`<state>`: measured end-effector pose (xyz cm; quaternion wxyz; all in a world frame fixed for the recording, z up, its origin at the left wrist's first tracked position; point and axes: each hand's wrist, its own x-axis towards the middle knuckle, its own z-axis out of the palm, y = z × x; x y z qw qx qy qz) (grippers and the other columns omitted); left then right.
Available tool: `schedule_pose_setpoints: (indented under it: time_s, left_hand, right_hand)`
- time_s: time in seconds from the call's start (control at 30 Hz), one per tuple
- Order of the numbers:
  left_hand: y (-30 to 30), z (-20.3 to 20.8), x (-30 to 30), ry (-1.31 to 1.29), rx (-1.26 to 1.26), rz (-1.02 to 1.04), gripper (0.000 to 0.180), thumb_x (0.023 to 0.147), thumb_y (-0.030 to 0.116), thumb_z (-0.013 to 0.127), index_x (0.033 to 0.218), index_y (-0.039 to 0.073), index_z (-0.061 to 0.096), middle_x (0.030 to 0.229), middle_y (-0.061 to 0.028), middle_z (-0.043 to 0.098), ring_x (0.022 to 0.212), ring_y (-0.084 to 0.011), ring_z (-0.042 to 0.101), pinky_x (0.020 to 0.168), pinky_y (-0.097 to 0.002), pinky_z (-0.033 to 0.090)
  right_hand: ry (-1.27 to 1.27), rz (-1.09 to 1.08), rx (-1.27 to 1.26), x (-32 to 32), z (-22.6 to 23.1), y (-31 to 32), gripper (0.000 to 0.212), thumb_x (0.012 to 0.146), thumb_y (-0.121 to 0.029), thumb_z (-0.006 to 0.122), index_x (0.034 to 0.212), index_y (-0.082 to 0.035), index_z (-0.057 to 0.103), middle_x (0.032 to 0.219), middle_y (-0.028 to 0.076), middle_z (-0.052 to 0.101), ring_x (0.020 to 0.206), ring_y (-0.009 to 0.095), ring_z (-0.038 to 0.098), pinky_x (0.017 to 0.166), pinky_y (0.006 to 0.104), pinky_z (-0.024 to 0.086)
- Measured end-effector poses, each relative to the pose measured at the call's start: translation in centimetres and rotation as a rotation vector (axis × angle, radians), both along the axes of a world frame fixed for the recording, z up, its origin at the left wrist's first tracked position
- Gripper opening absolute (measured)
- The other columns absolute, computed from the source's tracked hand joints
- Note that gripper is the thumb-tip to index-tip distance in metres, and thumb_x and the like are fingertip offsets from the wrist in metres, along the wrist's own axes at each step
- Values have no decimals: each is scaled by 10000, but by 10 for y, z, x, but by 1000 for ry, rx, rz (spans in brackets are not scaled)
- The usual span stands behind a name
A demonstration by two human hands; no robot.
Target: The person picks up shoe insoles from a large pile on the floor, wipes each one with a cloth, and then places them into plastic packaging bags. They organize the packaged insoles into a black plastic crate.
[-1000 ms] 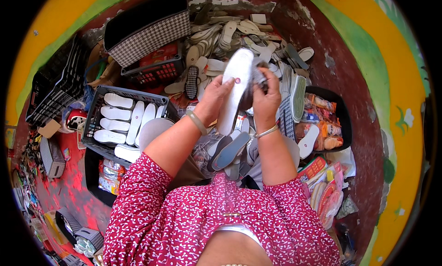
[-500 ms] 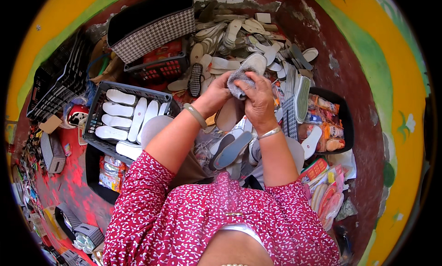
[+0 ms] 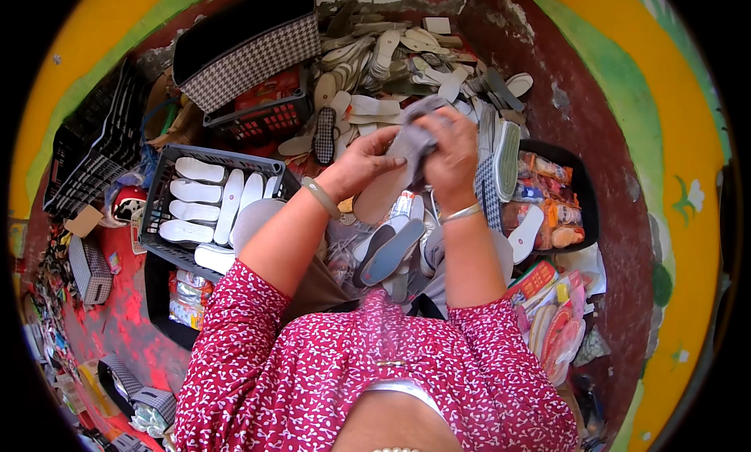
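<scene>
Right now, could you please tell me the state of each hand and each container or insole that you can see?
left hand: closed on the insole's lower part.
right hand: gripping and bending the insole's upper end.
insole: held up, folded over at the top.
grey crate: holds white insoles laid in rows.
black tray: filled with packets, a white insole on top.
loose insoles: piled loosely by the wall.

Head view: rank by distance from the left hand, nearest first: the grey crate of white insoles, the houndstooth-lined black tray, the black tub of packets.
1. Grey crate of white insoles, to the left of the left hand.
2. Black tub of packets, across on the right.
3. Houndstooth-lined black tray, upper left by the wall; close to the tub's distance, so this order is loose.
</scene>
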<state>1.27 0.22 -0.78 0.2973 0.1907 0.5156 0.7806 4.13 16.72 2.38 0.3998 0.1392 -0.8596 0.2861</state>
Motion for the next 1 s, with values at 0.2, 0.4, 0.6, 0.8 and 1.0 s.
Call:
schedule_pose_setpoints:
  time_s: [0.2,0.4,0.6,0.8,1.0]
  left_hand:
    - [0,-4,0,80,-95,16,503,834,-4,600,1310,28,440,1157,-39,580,1043,-134,551,931,-300,434]
    - [-1,7,3,-79,80,-19,467,801,-28,603,1249,7,473,1120,-66,597,1000,-154,584,899,-302,466]
    - [-10,17,-8,-235,258,59,533,771,45,624,1268,12,434,1106,-100,594,947,-187,611,834,-326,505]
    - [-7,6,-10,-357,276,88,385,912,193,528,1246,21,448,1101,-98,596,938,-195,615,819,-341,514]
    - [5,2,-1,-239,108,114,326,955,204,471,1220,14,478,1046,-71,607,902,-162,614,799,-335,525]
  right_hand:
    - [84,47,67,4,-2,-5,364,624,41,578,939,-130,641,993,90,573,924,308,538,842,403,422]
    - [-106,-220,-183,-22,-7,53,330,702,53,509,982,-80,621,934,116,619,907,287,582,831,394,443]
    - [-76,230,-1342,-18,16,79,269,874,3,477,1139,1,527,1088,120,609,969,209,610,839,324,503]
    - [-59,184,-1153,-24,10,54,250,886,-53,541,1132,-9,533,1084,98,603,957,189,599,833,305,496]
    - [-1,-51,-113,-23,11,15,296,774,-4,600,1062,-70,599,1017,86,616,939,235,572,860,324,442]
